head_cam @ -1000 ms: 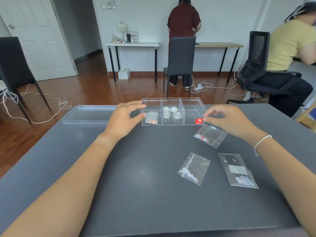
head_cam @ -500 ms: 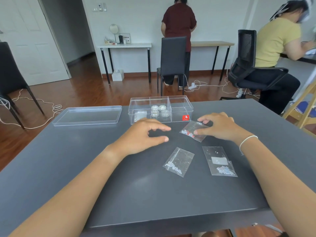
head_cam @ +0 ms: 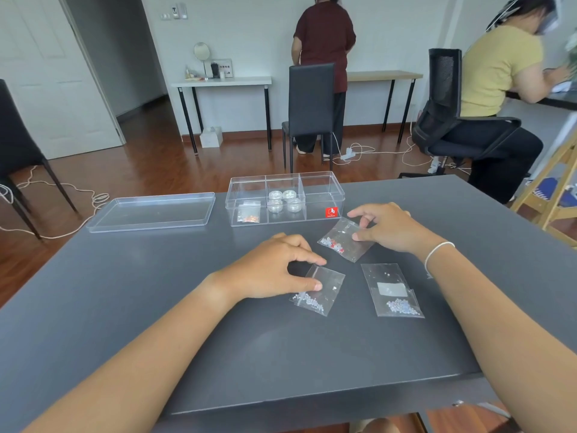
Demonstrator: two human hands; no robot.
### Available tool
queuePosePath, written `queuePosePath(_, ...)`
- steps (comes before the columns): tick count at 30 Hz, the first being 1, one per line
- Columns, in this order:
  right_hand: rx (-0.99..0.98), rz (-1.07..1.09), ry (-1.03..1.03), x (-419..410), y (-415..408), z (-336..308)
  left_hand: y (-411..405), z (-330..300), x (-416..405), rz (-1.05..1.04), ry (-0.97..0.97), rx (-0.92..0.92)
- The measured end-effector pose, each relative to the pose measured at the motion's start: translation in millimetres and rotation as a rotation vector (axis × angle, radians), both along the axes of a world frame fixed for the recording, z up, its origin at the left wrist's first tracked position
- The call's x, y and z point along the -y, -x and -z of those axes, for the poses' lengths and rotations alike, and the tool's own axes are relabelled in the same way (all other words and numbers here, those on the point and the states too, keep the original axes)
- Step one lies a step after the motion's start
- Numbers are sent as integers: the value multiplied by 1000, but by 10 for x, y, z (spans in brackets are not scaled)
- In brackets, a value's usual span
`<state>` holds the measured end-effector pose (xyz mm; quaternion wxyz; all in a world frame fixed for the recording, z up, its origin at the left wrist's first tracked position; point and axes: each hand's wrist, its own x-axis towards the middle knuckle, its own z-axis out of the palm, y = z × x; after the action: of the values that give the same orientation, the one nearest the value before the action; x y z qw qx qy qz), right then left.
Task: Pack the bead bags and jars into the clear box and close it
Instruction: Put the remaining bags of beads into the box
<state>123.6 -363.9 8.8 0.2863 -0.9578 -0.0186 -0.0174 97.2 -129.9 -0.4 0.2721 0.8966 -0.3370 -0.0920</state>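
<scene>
The clear box point(head_cam: 316, 215) stands open at the table's far side. Its left compartment holds an orange-bead bag point(head_cam: 248, 213), the middle one holds several small jars point(head_cam: 284, 200), and the right one is bare. My left hand point(head_cam: 268, 271) pinches the top of a white-bead bag point(head_cam: 323, 295) that lies flat, thumb and index finger on it. My right hand point(head_cam: 390, 228) grips the upper corner of a red-and-white bead bag point(head_cam: 340, 242) just in front of the box. A third bag point(head_cam: 392, 292), with pale beads and a white label, lies untouched on the right.
The box's clear lid point(head_cam: 150, 211) lies flat to the left of the box on the dark grey table point(head_cam: 140, 307). Beyond the table are a black chair point(head_cam: 310, 98), a standing person point(head_cam: 323, 29) and a seated person point(head_cam: 496, 67) at the right.
My left hand has come back from the box to the white-bead bag and pinched it. My right hand has settled its grip on the red-and-white bag. The camera has tilted down.
</scene>
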Motion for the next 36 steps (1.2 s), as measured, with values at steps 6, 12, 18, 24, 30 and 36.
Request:
queuePosePath(6, 44, 11, -34, -33, 15, -41, -8, 11, 12, 2, 50, 11)
queuePosePath(12, 114, -7, -200, -20, 31, -79, -23, 23, 3, -47, 164, -4)
queuePosePath(18, 261, -7, -290, -28, 12, -91, -35, 35, -4, -75, 239, 0)
queuePosePath(24, 346, 3, -419, -5, 6, -113, -43, -3, -19, -101, 347, -11)
queuePosePath(30, 393, -3, -532, 16, -12, -159, -87, -113, -39, -159, 501, 10)
queuePosePath(36, 507, 91, -571, 4, -191, -322, -265, -282, -66, -240, 605, 61)
